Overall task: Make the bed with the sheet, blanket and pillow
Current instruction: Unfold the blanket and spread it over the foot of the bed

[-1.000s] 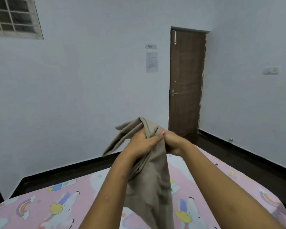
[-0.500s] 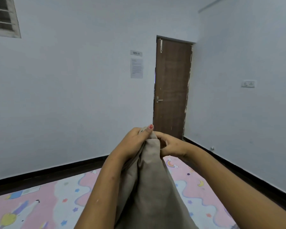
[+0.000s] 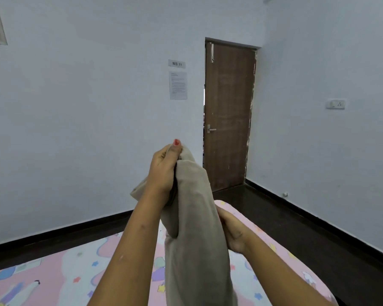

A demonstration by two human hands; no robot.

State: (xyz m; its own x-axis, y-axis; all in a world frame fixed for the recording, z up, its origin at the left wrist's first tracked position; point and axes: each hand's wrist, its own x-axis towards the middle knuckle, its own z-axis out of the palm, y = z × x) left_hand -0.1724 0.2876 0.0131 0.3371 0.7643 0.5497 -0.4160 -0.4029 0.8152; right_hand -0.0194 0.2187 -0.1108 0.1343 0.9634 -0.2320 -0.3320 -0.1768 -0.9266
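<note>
A: From the left, what's where?

B: The sheet (image 3: pixel 53 272) is already spread on the bed, pink and printed, along the near edge. Above it the left hand (image 3: pixel 164 171) is raised, thumb and fingers pinching the top of the blanket (image 3: pixel 197 239), a beige cloth I take for it.

A: And the blanket itself?

B: It's bunched into a long hanging roll between the hands, in the air over the bed. It isn't opened out, and its lower end runs out of view.

A: Right hand?

B: The right hand (image 3: pixel 232 233) sits lower, on the roll's right side. The thumb is on the front and the fingers are behind, so it reads as a grip.

A: What could go wrong?

B: The top pinch is small, so a hard shake could pull the cloth free and drop it in a heap. If neither hand has a true corner, it will open twisted or skewed. The bed's right edge also lies near the dark floor (image 3: pixel 307 239), and a throw that way may let it slide off. No pillow is in view.
</note>
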